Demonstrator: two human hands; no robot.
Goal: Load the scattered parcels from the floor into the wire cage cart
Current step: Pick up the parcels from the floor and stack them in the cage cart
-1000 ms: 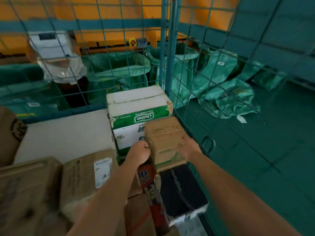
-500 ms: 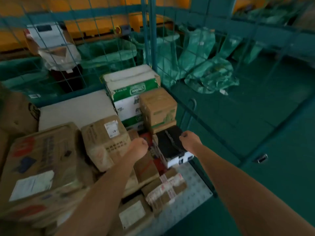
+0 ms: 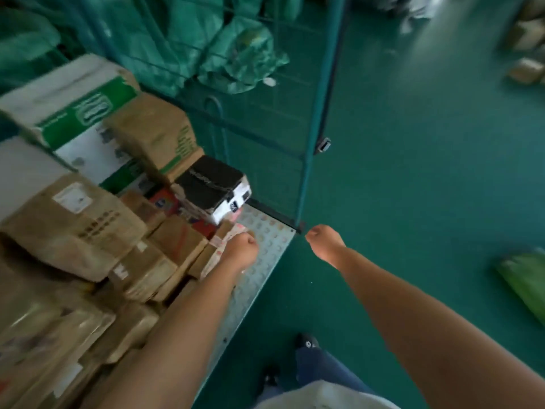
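Green floor (image 3: 413,187) thru whole rm, smooth w/ soft glare top right. Green sacks (image 3: 236,51) heaped at back left. Bright green bag (image 3: 525,278) on floor, right edge.

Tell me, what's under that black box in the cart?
The black box rests on a white box, with a red parcel beside it at the left. The cart's perforated floor shows at the right. What lies directly beneath is covered.
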